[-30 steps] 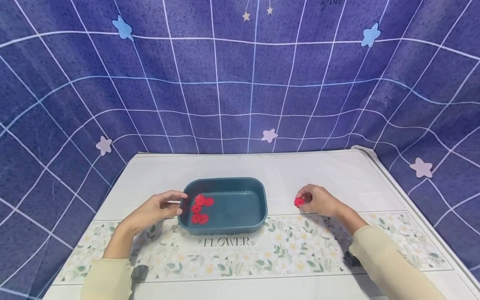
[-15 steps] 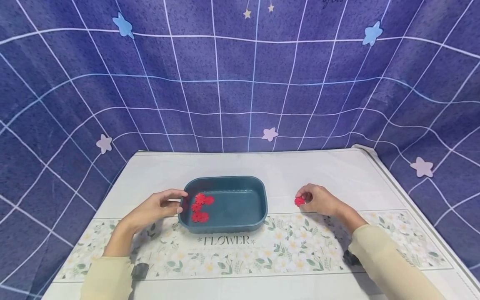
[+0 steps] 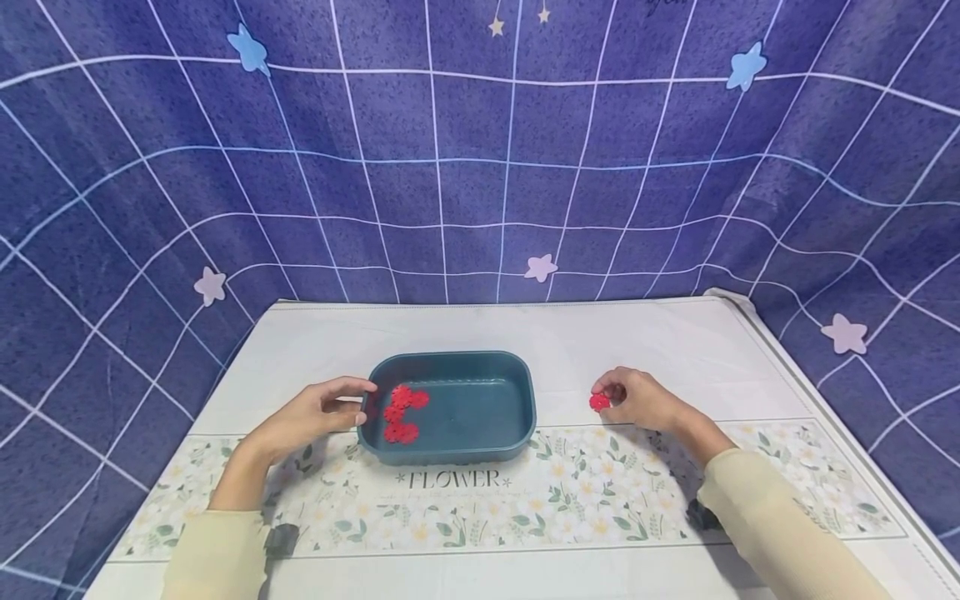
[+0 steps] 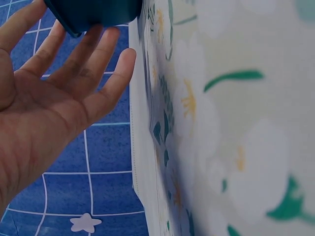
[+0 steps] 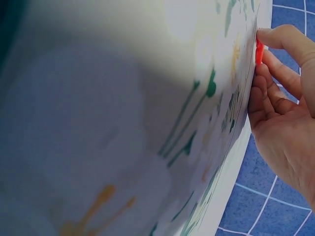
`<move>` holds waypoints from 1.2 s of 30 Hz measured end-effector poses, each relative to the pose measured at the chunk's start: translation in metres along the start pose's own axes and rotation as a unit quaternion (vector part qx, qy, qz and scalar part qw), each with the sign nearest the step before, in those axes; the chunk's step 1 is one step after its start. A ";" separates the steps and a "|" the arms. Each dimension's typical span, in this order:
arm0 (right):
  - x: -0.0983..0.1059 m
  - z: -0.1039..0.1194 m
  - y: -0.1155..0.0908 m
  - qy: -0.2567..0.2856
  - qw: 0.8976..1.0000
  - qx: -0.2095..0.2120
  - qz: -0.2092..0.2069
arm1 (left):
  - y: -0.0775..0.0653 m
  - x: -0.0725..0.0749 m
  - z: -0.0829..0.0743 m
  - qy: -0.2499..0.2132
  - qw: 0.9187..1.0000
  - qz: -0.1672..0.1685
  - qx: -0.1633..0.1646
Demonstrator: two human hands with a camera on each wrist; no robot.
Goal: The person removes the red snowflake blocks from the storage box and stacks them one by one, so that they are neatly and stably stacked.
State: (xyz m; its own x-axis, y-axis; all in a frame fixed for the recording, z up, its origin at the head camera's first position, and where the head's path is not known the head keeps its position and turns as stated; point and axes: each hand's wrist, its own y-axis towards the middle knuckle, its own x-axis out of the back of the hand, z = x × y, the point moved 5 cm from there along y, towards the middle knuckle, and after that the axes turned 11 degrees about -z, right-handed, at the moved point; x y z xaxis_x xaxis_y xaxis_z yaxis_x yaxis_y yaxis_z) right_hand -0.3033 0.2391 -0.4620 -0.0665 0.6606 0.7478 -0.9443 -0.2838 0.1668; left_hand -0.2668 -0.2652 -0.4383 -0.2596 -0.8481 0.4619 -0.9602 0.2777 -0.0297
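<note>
Left hand point(image 3: 311, 417) spread against the tray's point(image 3: 480, 414) left edge; right hand point(image 3: 639, 402) pinching a red piece point(image 3: 598, 402) nearer the worktop's point(image 3: 630, 332) right edge.

Bright, even head view; dimmer wrist views, the near tablecloth point(image 5: 98, 113) soft, perhaps out of focus.
</note>
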 end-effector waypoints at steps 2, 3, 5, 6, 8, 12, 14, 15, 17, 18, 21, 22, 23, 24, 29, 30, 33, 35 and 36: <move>0.000 0.000 0.000 -0.001 1.000 0.001 -0.001 | 0.000 0.000 -0.001 0.000 1.000 0.000 0.000; 0.000 0.000 0.000 0.000 1.000 0.001 -0.001 | 0.000 0.000 -0.001 0.001 1.000 0.000 0.000; 0.000 0.000 0.000 0.001 1.000 -0.001 -0.001 | 0.000 0.000 -0.001 0.000 1.000 0.001 0.000; 0.000 0.000 0.000 0.002 1.000 -0.003 0.000 | 0.000 0.000 -0.001 0.001 1.000 0.001 0.001; 0.001 0.001 -0.001 0.006 1.000 -0.007 0.001 | 0.000 0.001 -0.001 0.002 1.000 0.001 0.001; 0.004 0.001 -0.001 0.032 0.999 -0.020 0.015 | 0.001 0.001 -0.002 0.001 1.000 0.003 0.001; 0.007 0.001 0.001 0.050 0.998 -0.027 0.022 | 0.001 0.001 -0.002 0.001 1.000 0.004 0.001; 0.009 0.001 0.002 0.057 0.998 -0.030 0.024 | 0.001 0.001 -0.002 0.002 1.000 0.005 0.000; 0.013 0.003 0.006 0.069 0.997 -0.029 0.021 | 0.001 0.001 -0.002 0.003 1.000 0.006 0.000; 0.015 0.005 0.009 0.072 0.997 -0.028 0.015 | 0.001 0.001 -0.002 0.003 1.000 0.006 -0.001; 0.021 0.016 0.018 0.080 0.997 -0.012 -0.002 | 0.001 0.002 -0.002 0.002 1.000 0.006 -0.003; 0.022 0.021 0.021 0.082 0.997 -0.005 -0.008 | 0.001 0.002 -0.002 0.001 1.000 0.005 -0.003; 0.023 0.026 0.025 0.083 0.996 0.001 -0.013 | 0.000 0.002 -0.002 0.001 1.000 0.005 -0.004; 0.024 0.032 0.028 0.086 0.996 0.006 -0.017 | 0.000 0.002 -0.002 0.001 1.000 0.004 -0.004; 0.018 0.062 0.044 0.111 0.993 0.026 -0.007 | -0.001 0.001 -0.001 0.003 1.000 0.006 -0.001; 0.016 0.068 0.047 0.114 0.993 0.030 -0.001 | -0.001 0.001 -0.001 0.002 1.000 0.008 -0.001; 0.007 0.089 0.056 0.115 0.992 0.047 0.015 | -0.002 0.000 -0.001 0.002 1.000 0.008 0.000; 0.001 0.103 0.061 0.120 0.991 0.057 0.025 | -0.002 0.000 -0.001 0.001 1.000 0.005 -0.001; -0.002 0.109 0.064 0.126 0.990 0.062 0.031 | -0.002 0.000 -0.001 0.002 1.000 0.004 -0.003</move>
State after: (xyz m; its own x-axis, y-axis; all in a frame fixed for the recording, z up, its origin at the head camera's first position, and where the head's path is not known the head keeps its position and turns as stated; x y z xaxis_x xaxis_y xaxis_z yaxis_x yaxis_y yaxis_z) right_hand -0.3284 0.1433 -0.3828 -0.2164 0.7865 0.5784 -0.8898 -0.4027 0.2146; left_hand -0.2651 -0.2656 -0.4371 -0.2661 -0.8442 0.4654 -0.9577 0.2863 -0.0283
